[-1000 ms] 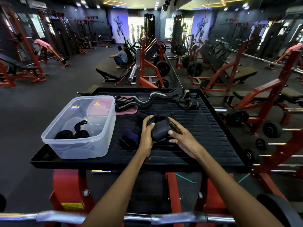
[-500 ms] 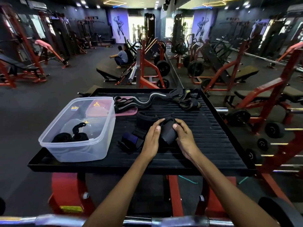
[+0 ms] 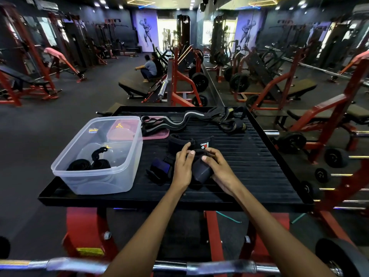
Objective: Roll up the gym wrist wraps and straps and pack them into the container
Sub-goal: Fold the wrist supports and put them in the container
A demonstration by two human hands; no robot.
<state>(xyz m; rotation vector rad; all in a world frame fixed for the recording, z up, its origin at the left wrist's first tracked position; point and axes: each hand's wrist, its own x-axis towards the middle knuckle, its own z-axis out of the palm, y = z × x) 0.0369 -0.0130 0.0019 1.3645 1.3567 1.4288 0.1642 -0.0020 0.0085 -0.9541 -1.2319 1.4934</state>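
A black wrist wrap (image 3: pixel 202 171), partly rolled into a thick cylinder, lies on the black ribbed platform (image 3: pixel 259 166). My left hand (image 3: pixel 183 166) and my right hand (image 3: pixel 219 169) grip the roll from either side, and its loose end with a white and red logo (image 3: pixel 203 144) stretches away from me. A clear plastic container (image 3: pixel 99 154) stands at the left with two rolled black straps (image 3: pixel 87 164) inside. A blue and black wrap (image 3: pixel 159 166) lies just left of my left hand.
Long grey-striped straps (image 3: pixel 175 121) and a tangle of black straps (image 3: pixel 229 120) lie along the platform's far edge, over a pink lid (image 3: pixel 155 134). A steel barbell (image 3: pixel 119 266) crosses in front of me. Red gym machines and weight plates surround the platform; a person squats far off.
The roll has come down onto the platform and closer to me. More of the wrap's loose end now lies stretched out beyond my fingers, showing its logo.
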